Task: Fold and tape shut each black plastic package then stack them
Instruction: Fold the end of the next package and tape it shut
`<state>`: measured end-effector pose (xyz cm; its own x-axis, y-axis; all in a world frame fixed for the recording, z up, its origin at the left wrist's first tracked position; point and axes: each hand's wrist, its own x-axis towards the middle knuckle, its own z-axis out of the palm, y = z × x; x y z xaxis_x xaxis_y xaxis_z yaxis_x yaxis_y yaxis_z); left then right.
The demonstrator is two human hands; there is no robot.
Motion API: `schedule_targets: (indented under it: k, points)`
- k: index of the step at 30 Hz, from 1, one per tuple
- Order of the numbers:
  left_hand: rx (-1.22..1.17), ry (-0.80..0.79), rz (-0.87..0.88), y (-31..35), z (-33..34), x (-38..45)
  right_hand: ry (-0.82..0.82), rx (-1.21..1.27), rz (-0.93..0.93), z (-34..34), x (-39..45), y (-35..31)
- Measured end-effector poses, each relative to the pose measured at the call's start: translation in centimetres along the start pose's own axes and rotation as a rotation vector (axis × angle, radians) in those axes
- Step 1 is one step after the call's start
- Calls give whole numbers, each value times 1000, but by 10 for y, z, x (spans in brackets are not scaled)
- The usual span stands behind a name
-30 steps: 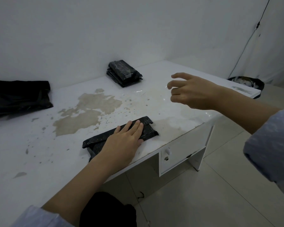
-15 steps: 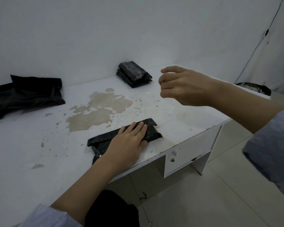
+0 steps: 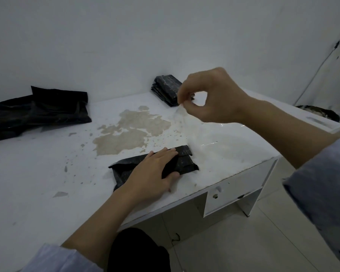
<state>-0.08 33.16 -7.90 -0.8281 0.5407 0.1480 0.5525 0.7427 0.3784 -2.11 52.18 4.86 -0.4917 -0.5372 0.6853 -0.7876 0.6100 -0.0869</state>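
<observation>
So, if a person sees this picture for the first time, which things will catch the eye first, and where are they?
First the right hand, raised above the white table, pinching a strip of clear tape between thumb and finger. Below it, near the front edge, the left hand presses flat on a folded black package. A stack of finished packages sits by the wall, and loose black bags lie at the far left.

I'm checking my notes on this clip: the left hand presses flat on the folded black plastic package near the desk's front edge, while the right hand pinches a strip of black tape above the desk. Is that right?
Not quite: the strip of tape that the right hand pinches is clear, not black, as the head view shows. The left hand does press flat on the folded black plastic package near the front edge of the white desk.
</observation>
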Motion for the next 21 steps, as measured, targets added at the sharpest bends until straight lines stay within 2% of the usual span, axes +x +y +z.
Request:
schedule_targets:
  k: [3,6,8,11,13,17,21]
  points:
    - [11,18,-47,-16,-12,-12,8,208,246,6,11,-7]
    - [34,28,-101,-34,-23,-27,2,403,383,12,28,-16]
    - [51,41,-134,-45,-32,-36,-1,545,424,19,42,-24]
    - [23,44,-184,-54,-45,-47,-16,615,396,31,64,-36]
    - [-144,40,-220,-58,-51,-52,-50,657,373,40,76,-43]
    - [-757,130,-303,-67,-58,-57,-94,667,371,62,90,-52]
    - [-1022,172,-239,-79,-63,-62,-59,681,460,79,98,-54]
